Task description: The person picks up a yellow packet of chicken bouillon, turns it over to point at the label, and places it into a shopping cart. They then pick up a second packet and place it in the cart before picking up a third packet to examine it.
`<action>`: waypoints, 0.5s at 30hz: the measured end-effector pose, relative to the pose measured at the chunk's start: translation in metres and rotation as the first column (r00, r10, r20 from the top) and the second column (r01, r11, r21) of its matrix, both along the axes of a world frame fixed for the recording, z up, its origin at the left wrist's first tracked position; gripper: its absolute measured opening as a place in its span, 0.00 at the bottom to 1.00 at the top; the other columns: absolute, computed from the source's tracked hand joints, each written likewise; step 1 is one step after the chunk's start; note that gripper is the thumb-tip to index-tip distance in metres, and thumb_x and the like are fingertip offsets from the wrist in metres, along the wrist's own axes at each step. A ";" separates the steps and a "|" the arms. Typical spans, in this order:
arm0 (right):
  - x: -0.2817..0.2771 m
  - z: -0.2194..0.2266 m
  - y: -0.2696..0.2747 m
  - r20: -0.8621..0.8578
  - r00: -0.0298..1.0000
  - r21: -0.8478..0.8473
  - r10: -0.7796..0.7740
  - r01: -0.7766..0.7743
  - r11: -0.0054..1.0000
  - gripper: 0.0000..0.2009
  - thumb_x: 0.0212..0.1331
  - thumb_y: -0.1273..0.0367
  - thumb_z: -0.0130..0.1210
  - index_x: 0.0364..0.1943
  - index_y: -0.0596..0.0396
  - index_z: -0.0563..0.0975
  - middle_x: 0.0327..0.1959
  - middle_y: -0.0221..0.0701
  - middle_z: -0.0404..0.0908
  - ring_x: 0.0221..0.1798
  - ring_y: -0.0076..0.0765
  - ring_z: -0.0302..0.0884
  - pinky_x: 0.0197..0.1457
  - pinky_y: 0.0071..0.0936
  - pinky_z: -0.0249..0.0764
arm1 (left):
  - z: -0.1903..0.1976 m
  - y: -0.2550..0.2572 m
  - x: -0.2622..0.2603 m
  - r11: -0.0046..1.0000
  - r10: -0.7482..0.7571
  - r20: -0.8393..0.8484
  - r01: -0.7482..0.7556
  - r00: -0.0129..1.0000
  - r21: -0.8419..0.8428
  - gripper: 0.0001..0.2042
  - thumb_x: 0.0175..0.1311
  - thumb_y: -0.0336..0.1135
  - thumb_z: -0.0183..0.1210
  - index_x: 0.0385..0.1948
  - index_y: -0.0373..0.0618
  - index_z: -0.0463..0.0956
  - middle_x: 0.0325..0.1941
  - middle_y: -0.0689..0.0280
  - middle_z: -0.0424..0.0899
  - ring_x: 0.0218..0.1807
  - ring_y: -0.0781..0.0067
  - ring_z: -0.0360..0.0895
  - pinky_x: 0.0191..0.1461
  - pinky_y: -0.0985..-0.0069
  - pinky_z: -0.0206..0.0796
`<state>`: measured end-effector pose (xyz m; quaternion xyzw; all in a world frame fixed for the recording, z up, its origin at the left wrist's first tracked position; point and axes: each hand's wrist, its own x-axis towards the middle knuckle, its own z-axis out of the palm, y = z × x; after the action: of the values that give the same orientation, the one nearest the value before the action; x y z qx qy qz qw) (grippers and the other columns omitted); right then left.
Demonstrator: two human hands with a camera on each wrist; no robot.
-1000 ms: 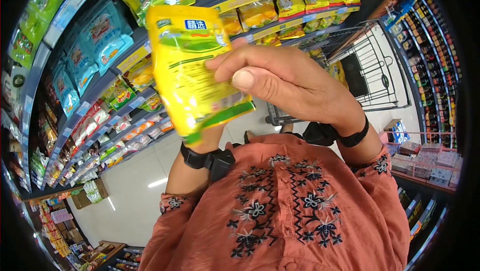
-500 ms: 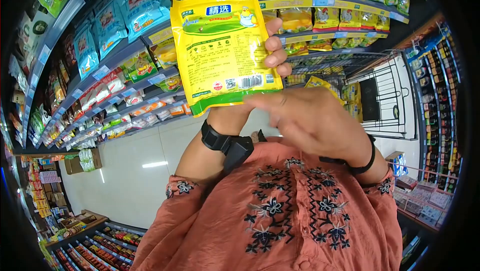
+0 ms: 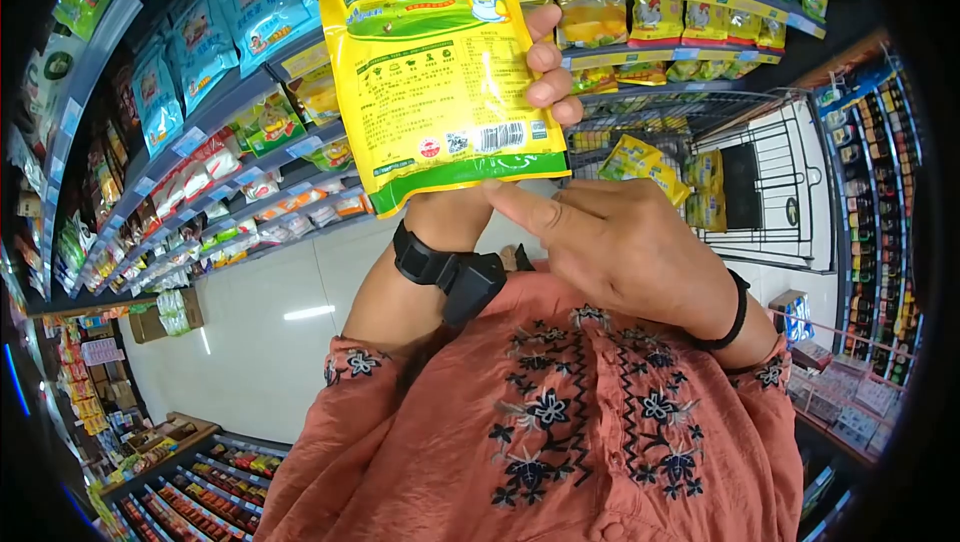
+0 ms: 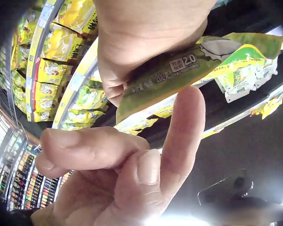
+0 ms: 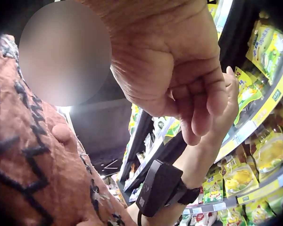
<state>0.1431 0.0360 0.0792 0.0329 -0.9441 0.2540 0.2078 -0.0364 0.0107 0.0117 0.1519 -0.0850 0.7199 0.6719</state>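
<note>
A yellow and green seasoning packet (image 3: 430,92) with a cartoon chicken, fine print and a barcode faces the head camera. My left hand (image 3: 550,72) holds it from behind, its fingers showing along the right edge. In the left wrist view that hand (image 4: 151,37) is above, with the packet's lower edge (image 4: 184,70) seen from below. My right hand (image 3: 620,242) points with a straight index finger, its tip right at the green bottom edge. The thumb and other fingers are bent and hold nothing. The right wrist view shows this hand (image 5: 174,66) in front of the left forearm.
A wire shopping cart (image 3: 790,182) with several yellow packets (image 3: 640,167) in it stands ahead to the right. Shelves of bagged goods curve along the front and left, including blue bags (image 3: 270,7). Pale tiled floor (image 3: 250,342) lies at left, shelves of jars (image 3: 880,212) at right.
My right hand has come off the packet's front and moved down to its bottom edge, index finger extended. The packet has turned flatter to the head camera and sits slightly higher in view.
</note>
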 end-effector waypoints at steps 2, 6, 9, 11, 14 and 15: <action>-0.001 -0.001 0.001 0.009 1.000 0.003 -0.008 0.008 1.000 0.28 0.48 0.78 0.60 0.59 0.56 0.74 0.22 0.34 0.75 0.25 0.41 0.78 0.29 0.37 0.76 | -0.002 0.002 -0.002 1.000 -0.009 0.006 0.009 1.000 -0.003 0.34 0.71 0.60 0.43 0.62 0.32 0.66 0.40 0.59 0.75 0.37 0.67 0.70 0.47 0.64 0.66; -0.002 -0.003 0.004 0.020 0.999 -0.026 -0.027 0.028 0.999 0.32 0.47 0.77 0.62 0.64 0.52 0.73 0.22 0.33 0.74 0.25 0.41 0.77 0.31 0.36 0.73 | -0.003 0.005 -0.004 0.999 -0.031 0.019 0.031 0.999 -0.010 0.35 0.71 0.60 0.43 0.62 0.32 0.67 0.40 0.59 0.75 0.38 0.67 0.70 0.47 0.64 0.67; -0.005 -0.004 0.005 0.015 0.999 -0.036 -0.029 0.030 0.999 0.32 0.46 0.77 0.62 0.64 0.51 0.74 0.23 0.33 0.74 0.26 0.41 0.77 0.31 0.36 0.74 | -0.004 0.005 -0.007 0.999 -0.027 0.012 0.027 1.000 -0.019 0.35 0.71 0.60 0.43 0.62 0.32 0.67 0.40 0.59 0.75 0.38 0.66 0.70 0.47 0.64 0.67; -0.006 -0.005 0.007 0.005 1.000 -0.043 -0.028 0.028 0.999 0.33 0.46 0.78 0.62 0.63 0.50 0.74 0.23 0.33 0.75 0.26 0.41 0.77 0.31 0.36 0.74 | -0.005 0.007 -0.009 0.999 -0.031 0.019 0.031 0.999 -0.021 0.35 0.71 0.60 0.44 0.62 0.32 0.67 0.40 0.59 0.75 0.38 0.66 0.70 0.47 0.64 0.67; -0.008 -0.007 0.008 0.006 1.000 -0.047 -0.031 0.031 0.998 0.33 0.46 0.78 0.62 0.63 0.49 0.74 0.24 0.33 0.75 0.26 0.42 0.77 0.31 0.36 0.75 | -0.007 0.010 -0.011 0.999 -0.040 0.028 0.041 0.999 -0.015 0.35 0.71 0.60 0.44 0.62 0.32 0.68 0.40 0.59 0.75 0.38 0.66 0.70 0.47 0.64 0.67; -0.009 -0.007 0.009 0.007 1.000 -0.044 -0.030 0.031 0.999 0.33 0.46 0.78 0.62 0.63 0.49 0.74 0.24 0.33 0.75 0.26 0.42 0.77 0.32 0.36 0.75 | -0.007 0.010 -0.012 0.999 -0.036 0.022 0.037 0.999 -0.012 0.35 0.71 0.59 0.44 0.62 0.32 0.68 0.40 0.59 0.75 0.38 0.66 0.69 0.47 0.64 0.67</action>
<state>0.1342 0.0446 0.0725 0.0132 -0.9393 0.2715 0.2095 -0.0482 0.0208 0.0049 0.1383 -0.0907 0.7097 0.6848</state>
